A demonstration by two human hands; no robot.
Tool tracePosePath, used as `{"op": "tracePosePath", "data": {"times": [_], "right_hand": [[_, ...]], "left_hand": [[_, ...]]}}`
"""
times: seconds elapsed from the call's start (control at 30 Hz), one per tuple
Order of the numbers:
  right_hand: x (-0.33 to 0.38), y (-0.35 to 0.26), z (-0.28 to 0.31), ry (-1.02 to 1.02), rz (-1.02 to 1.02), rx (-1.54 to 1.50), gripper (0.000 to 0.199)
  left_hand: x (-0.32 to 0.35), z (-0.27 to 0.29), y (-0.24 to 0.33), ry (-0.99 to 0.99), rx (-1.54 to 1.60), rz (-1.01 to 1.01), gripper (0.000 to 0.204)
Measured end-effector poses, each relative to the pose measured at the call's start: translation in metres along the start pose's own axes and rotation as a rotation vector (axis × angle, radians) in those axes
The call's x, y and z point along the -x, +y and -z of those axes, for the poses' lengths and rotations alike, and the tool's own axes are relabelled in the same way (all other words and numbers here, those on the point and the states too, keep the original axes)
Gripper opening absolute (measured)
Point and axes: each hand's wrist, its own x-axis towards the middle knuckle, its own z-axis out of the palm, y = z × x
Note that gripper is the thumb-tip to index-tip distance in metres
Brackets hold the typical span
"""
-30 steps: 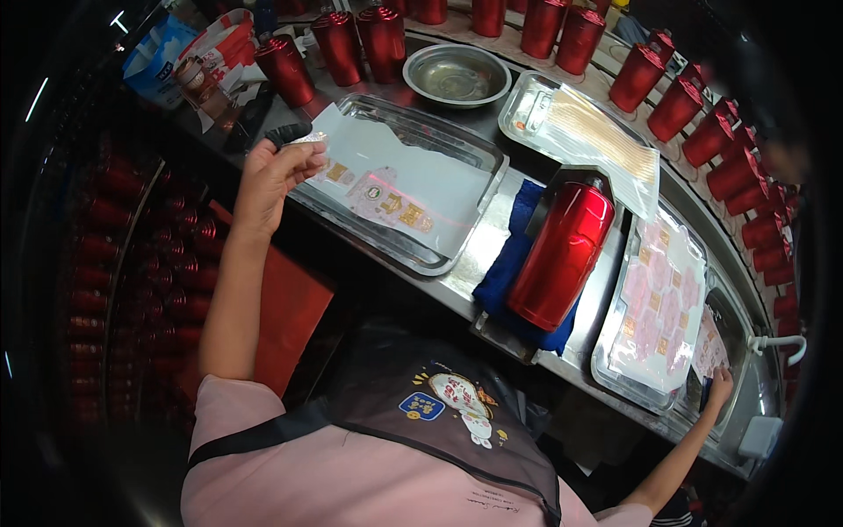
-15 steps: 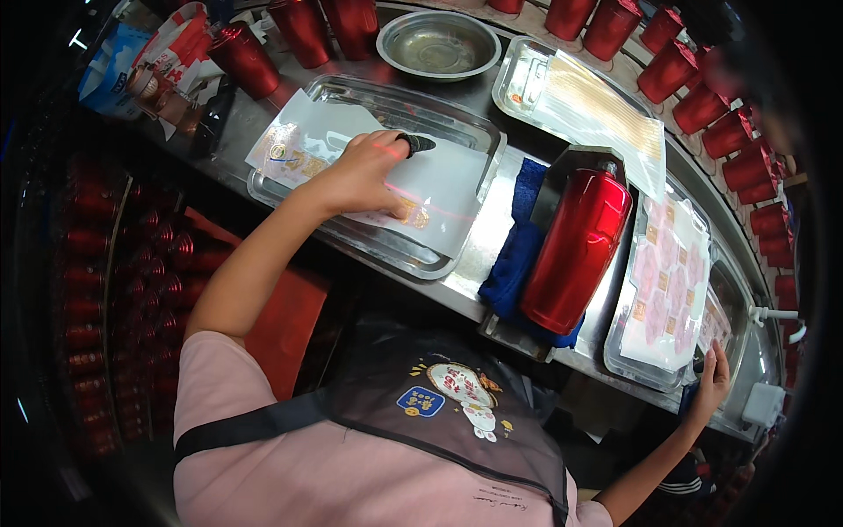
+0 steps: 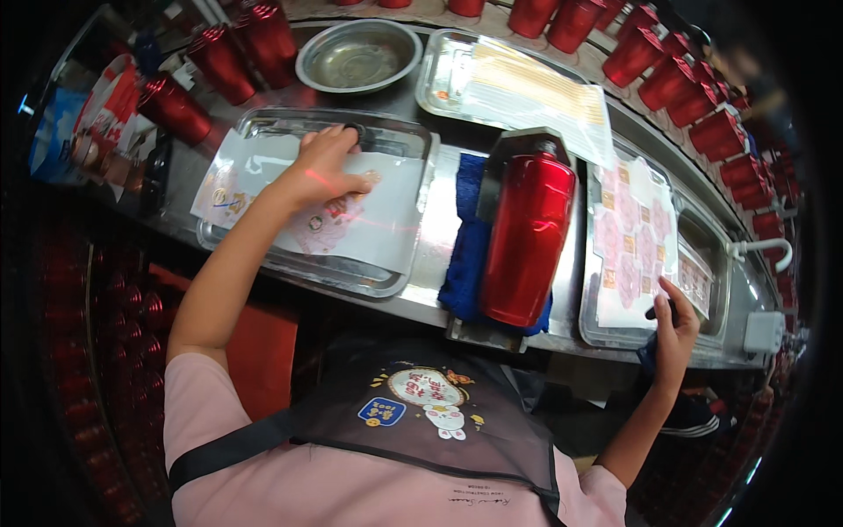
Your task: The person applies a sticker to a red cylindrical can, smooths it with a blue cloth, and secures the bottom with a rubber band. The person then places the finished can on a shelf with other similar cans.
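My left hand [image 3: 320, 171] rests over white sheets [image 3: 386, 215] in the left metal tray [image 3: 392, 285], fingers spread and a dark cover on one fingertip. Below its thumb lies a pink and gold printed decal [image 3: 320, 227]. My right hand [image 3: 674, 329] hovers at the near right edge of a sheet of pink and gold decals [image 3: 628, 241], its thumb and forefinger apart. A dark bit shows by its fingertips, too small to name. Between the hands, a glossy red bottle [image 3: 531, 237] leans in a dark holder on a blue cloth [image 3: 465, 255].
A round metal bowl [image 3: 360, 54] and a tray with a striped sheet [image 3: 536, 88] stand at the back. Several red bottles [image 3: 632, 57] line the far and right edges. At the right are a sink with a white tap [image 3: 764, 249] and a small decal sheet [image 3: 695, 277].
The view has shifted, and more of the decal under my left hand shows. My right hand has left the small sheet by the sink and come to the decal sheet's edge.
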Motion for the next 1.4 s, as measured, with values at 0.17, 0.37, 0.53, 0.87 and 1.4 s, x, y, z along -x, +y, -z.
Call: {"op": "tracePosePath", "data": {"times": [0.17, 0.37, 0.53, 0.87, 1.4], "right_hand": [[0.033, -0.051, -0.053, -0.138, -0.078, 0.017, 0.047], [0.047, -0.061, -0.109, -0.271, 0.397, 0.231, 0.085], [0.039, -0.047, -0.134, -0.179, 0.632, 0.273, 0.091], [0.033, -0.060, -0.131, -0.238, 0.642, 0.250, 0.088], [0.037, -0.072, -0.150, -0.235, 0.048, -0.256, 0.083]], "left_hand": [[-0.027, -0.009, -0.031, -0.126, 0.500, 0.126, 0.029], [-0.019, -0.018, -0.016, 0.266, 0.614, 0.219, 0.009], [0.016, 0.009, 0.038, 0.422, 0.547, -0.041, 0.013], [0.090, 0.073, 0.167, 0.371, 0.742, -0.416, 0.035], [-0.020, -0.015, 0.198, 0.171, 1.018, -0.220, 0.019]]}}
